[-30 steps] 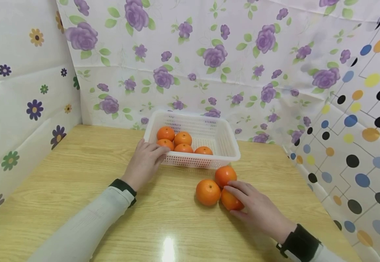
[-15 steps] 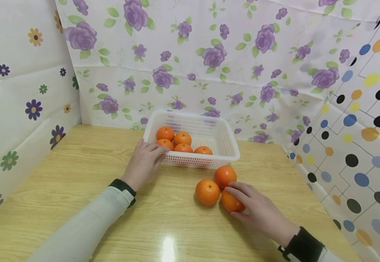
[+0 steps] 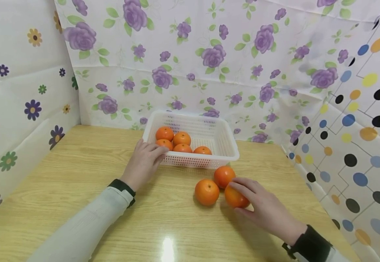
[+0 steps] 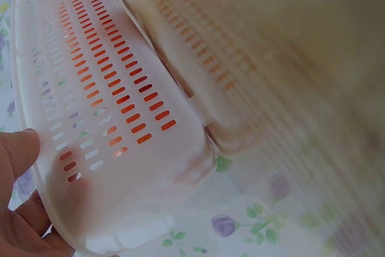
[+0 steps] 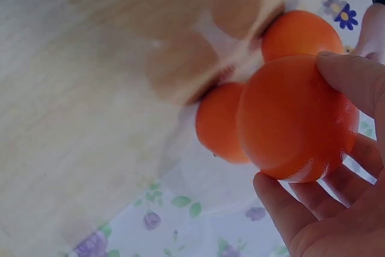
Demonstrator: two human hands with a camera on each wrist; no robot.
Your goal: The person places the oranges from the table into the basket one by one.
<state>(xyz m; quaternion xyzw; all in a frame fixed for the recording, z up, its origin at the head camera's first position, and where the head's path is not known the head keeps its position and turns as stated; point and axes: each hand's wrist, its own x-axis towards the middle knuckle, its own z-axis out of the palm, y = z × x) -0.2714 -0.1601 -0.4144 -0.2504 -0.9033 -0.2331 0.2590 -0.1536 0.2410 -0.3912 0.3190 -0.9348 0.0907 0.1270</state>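
Five oranges (image 3: 182, 139) sit in a white slotted plastic basket (image 3: 193, 161) in the head view, bunched from 6 to 10 o'clock inside it. The left hand (image 3: 144, 160) grips its rim at 8 o'clock. On the wood-grain table (image 3: 127, 225), below the basket's 5 o'clock corner, the right hand (image 3: 263, 203) holds another orange (image 3: 237, 197) – one loose orange (image 3: 207, 192) lies at its 9 o'clock, a second (image 3: 224, 176) at its 11

In the left wrist view, the thumb (image 4: 21, 148) is on the rim at 9 o'clock, other fingers curled beneath; orange shows through the slots

In the right wrist view, thumb at 1 o'clock and fingertips from 4 to 7 pinch the held orange – the loose pair sit behind, at 12 and 9 o'clock
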